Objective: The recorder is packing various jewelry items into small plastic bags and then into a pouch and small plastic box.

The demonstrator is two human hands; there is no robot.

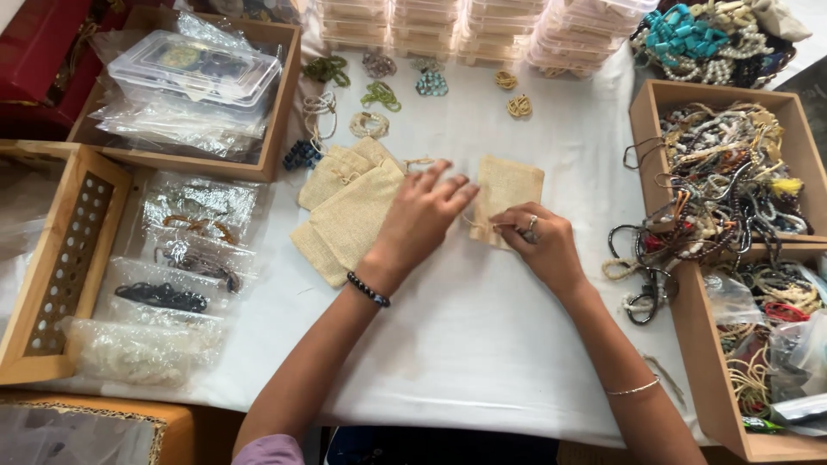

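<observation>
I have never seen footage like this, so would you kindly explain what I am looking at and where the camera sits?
There is one picture, taken by a camera worn on a person's head, looking down at their two bare hands over a table covered with a white cloth. The right hand pinches the drawstring at the bottom edge of a small burlap pouch. The left hand, with a dark bead bracelet on its wrist, rests with spread fingers on a pile of similar pouches. Beyond lie loose bead bracelets and stacked clear plastic boxes. On the right, wooden boxes hold tangled jewellery; on the left lie bagged bracelets.
</observation>
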